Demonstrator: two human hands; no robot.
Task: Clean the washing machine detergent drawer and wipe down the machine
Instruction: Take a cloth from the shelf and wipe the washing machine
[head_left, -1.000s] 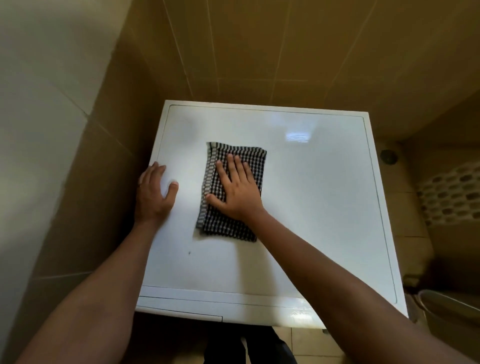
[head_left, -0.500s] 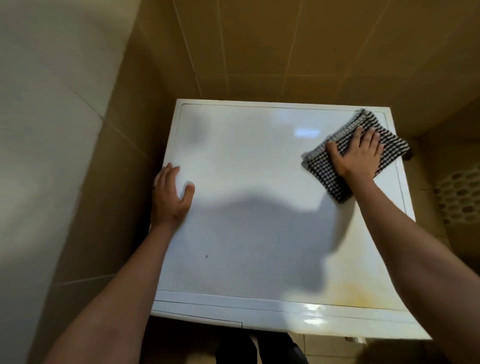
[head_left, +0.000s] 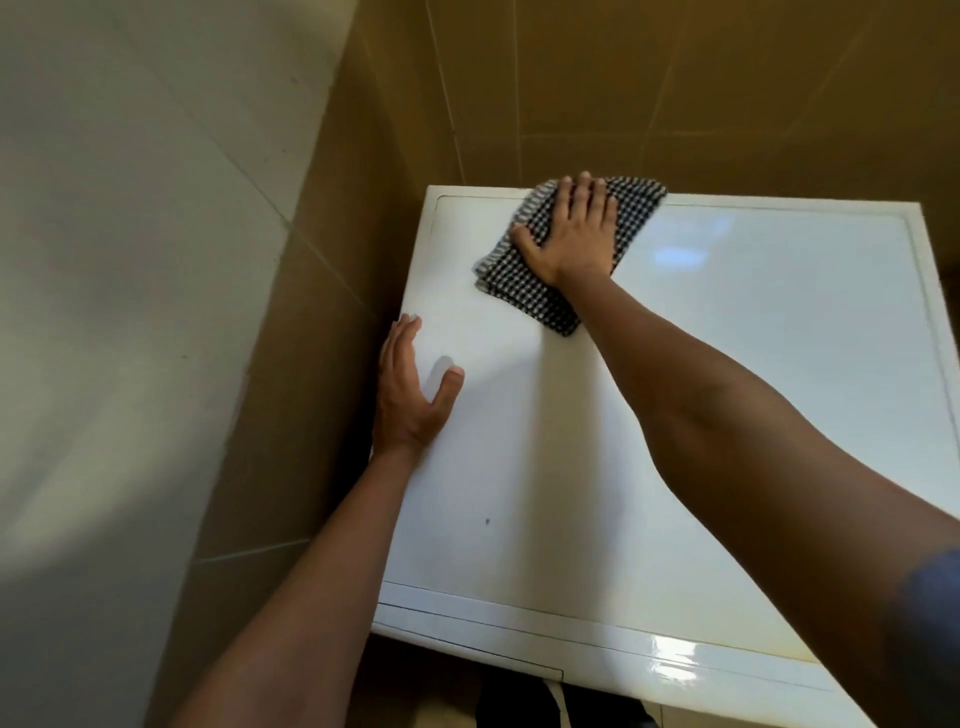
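Observation:
The washing machine's white top (head_left: 727, 364) fills the right half of the head view. A folded black-and-white checked cloth (head_left: 524, 291) lies at its far left corner, partly over the back edge. My right hand (head_left: 574, 234) presses flat on the cloth with straight, spread fingers. My left hand (head_left: 410, 389) rests on the machine's left edge, fingers straight along the side and thumb on the top. The detergent drawer is out of sight; only a seam (head_left: 467, 644) on the front strip shows.
A pale tiled wall (head_left: 130, 312) stands close on the left and brown tiles (head_left: 675, 88) rise right behind the machine. A small dark speck (head_left: 487, 521) marks the top near the front left. Dark clothing shows below the front edge.
My right hand has swept the cloth from the middle to the far right corner and now back across to the far left corner. The left hand has stayed on the left edge.

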